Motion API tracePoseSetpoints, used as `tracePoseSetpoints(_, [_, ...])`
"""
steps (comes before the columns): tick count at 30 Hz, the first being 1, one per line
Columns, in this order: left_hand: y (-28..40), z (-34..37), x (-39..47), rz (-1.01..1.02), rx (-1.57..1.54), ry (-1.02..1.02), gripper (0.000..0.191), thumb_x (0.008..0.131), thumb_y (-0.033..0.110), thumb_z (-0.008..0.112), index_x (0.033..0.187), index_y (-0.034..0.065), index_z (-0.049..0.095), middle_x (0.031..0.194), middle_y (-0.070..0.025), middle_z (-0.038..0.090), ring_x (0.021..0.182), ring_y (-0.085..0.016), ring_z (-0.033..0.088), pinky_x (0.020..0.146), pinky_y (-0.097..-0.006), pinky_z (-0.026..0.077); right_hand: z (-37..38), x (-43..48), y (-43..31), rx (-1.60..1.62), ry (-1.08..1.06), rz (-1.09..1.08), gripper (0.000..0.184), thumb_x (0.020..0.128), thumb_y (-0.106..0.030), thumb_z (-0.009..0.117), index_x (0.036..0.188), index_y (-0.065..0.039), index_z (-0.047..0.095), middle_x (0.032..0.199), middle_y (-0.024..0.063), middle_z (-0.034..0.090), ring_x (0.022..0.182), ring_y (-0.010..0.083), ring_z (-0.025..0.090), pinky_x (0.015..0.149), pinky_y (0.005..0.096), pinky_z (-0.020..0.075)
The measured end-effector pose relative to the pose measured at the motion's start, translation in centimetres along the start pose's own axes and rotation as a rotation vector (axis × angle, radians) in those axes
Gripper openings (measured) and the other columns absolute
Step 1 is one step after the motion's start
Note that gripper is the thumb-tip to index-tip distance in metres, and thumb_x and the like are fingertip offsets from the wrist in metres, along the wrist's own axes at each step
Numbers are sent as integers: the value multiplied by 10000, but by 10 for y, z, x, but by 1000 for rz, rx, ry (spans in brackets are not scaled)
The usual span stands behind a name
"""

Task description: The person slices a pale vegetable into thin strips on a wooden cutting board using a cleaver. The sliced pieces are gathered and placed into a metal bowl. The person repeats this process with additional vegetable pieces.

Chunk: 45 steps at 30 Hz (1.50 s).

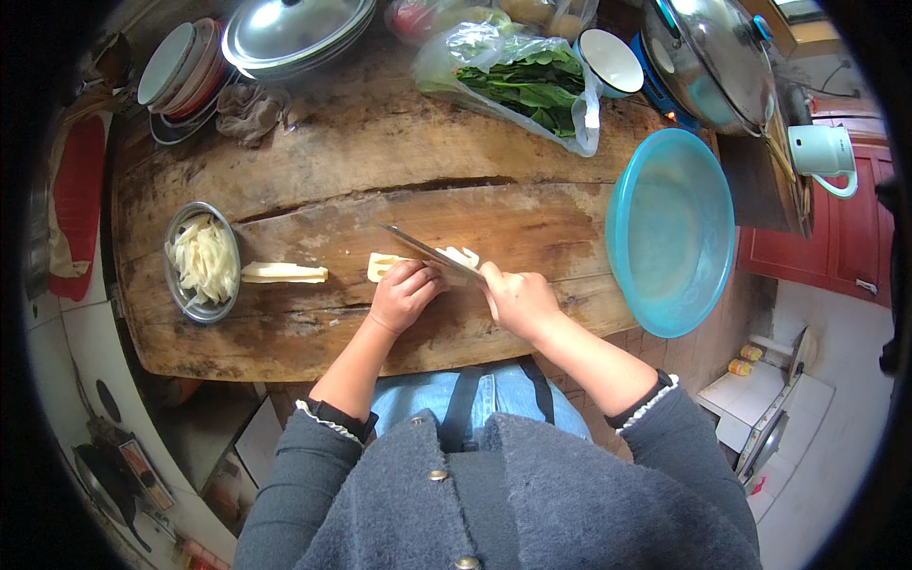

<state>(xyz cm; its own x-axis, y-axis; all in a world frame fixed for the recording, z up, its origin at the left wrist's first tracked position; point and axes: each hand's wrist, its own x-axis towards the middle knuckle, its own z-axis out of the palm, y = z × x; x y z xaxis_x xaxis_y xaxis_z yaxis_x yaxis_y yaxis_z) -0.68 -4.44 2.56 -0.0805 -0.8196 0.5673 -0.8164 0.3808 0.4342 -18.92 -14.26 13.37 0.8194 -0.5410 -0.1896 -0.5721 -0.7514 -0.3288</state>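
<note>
My right hand (524, 299) grips a kitchen knife (431, 251), whose blade slants up and to the left across a pale vegetable piece (385, 265). My left hand (409, 295) presses that piece against the worn wooden tabletop (342, 206), fingers curled close to the blade. Just beyond the knife lie white cut slices (458, 255). Farther left a long pale strip of the same kind (285, 273) rests by a metal bowl (233, 299) filled with pale shreds (203, 260). The knife's handle is mostly hidden in my right hand.
At right a blue plastic basin (673, 235) reaches over the table edge. Along the back are a plastic bag of leafy greens (527, 89), a white-lined bowl (610, 61), a lidded pan (296, 32), stacked plates (182, 68), a crumpled cloth (249, 112) and a lidded electric pot (709, 64).
</note>
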Motion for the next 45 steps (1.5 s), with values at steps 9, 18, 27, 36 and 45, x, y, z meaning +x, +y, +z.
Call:
tracePoseSetpoints(9, [-1, 2, 0, -49, 10, 12, 158, 673, 177, 742, 769, 113, 635, 831, -19, 615, 795, -205, 585, 702, -323, 516, -31, -20, -12, -79, -214, 38, 223, 812, -91, 488, 994, 35, 508, 610, 157, 637, 560, 292, 661, 488, 396, 529])
tracePoseSetpoints(18, [2, 1, 2, -80, -28, 4, 194, 620, 161, 772, 749, 112, 637, 814, -29, 643, 757, -208, 615, 655, -323, 520, 4, 13, -8, -21, -39, 2, 249, 795, -93, 510, 1023, 7, 530, 609, 156, 638, 552, 287, 658, 493, 396, 531])
tracePoseSetpoints(27, [1, 1, 2, -66, -2, 33, 160, 654, 170, 763, 756, 112, 654, 836, -26, 629, 788, -214, 602, 659, -325, 523, -34, -18, -15, -59, -169, 42, 146, 785, -86, 514, 910, -13, 500, 593, 156, 624, 554, 306, 651, 489, 408, 521])
tracePoseSetpoints(36, [-1, 4, -5, -80, -21, 43, 164, 643, 116, 714, 805, 123, 688, 866, -23, 640, 819, -210, 609, 697, -323, 529, 8, 14, -15, -107, -105, -32, 314, 793, -85, 495, 1083, 33, 524, 589, 148, 631, 546, 272, 658, 487, 385, 528])
tracePoseSetpoints(45, [1, -2, 0, -76, -59, 13, 126, 664, 115, 715, 784, 108, 679, 841, -22, 631, 807, -206, 606, 699, -316, 525, -21, -17, -15, -38, -88, 29, 190, 750, -77, 561, 918, -15, 499, 590, 147, 616, 536, 300, 635, 466, 401, 500])
